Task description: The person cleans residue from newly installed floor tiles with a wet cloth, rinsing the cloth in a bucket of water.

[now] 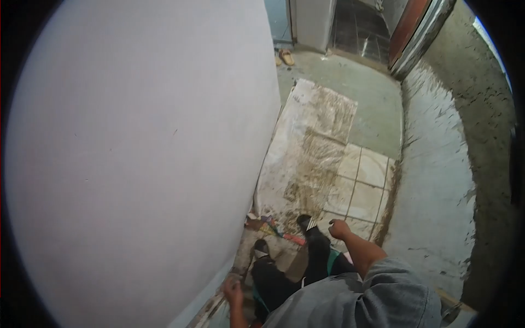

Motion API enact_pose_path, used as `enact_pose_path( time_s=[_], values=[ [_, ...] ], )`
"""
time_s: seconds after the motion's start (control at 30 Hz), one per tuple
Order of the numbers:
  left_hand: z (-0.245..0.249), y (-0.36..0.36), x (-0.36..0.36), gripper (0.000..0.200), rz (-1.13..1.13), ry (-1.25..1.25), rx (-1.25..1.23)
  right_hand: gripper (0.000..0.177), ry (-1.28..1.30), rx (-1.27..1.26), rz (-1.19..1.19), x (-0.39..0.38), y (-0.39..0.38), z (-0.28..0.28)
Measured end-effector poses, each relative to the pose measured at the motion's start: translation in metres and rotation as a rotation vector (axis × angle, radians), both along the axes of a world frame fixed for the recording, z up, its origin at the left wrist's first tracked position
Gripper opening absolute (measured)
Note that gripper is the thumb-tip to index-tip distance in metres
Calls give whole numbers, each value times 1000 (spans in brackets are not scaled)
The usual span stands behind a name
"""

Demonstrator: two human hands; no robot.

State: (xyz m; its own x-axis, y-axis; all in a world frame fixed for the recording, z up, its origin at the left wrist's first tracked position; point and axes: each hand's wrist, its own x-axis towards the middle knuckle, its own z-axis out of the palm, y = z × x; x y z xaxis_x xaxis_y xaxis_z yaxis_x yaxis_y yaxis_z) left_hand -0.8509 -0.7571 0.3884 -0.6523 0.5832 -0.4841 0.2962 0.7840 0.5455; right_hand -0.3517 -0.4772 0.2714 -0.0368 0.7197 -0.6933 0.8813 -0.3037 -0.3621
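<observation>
My left hand (233, 290) hangs low beside the base of the pale wall, its fingers loosely bent and a little apart. No held thing shows in it. In front of my body, above the tiled floor, my right hand (339, 229) has its fingers curled in. Nothing can be seen in that hand either. Below are my feet in dark shoes, the right shoe (304, 221) ahead of the left shoe (261, 247). A crumpled multicoloured cloth (273, 230) lies on the floor between and ahead of them.
A smooth pale wall (153, 136) rises close on the left. Ahead lies a dirty, muddy sheet (306, 136) over the floor, beside pale square tiles (363, 188). A partly plastered wall (432, 164) bounds the right. Sandals (286, 57) stand near the doorway (361, 33).
</observation>
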Motion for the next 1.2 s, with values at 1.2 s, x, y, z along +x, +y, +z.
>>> enact_pose_path(
  time_s=[1.2],
  values=[
    [-129, -55, 33, 48, -958, 192, -72, 6, 147, 805, 88, -389, -14, -380]
  ],
)
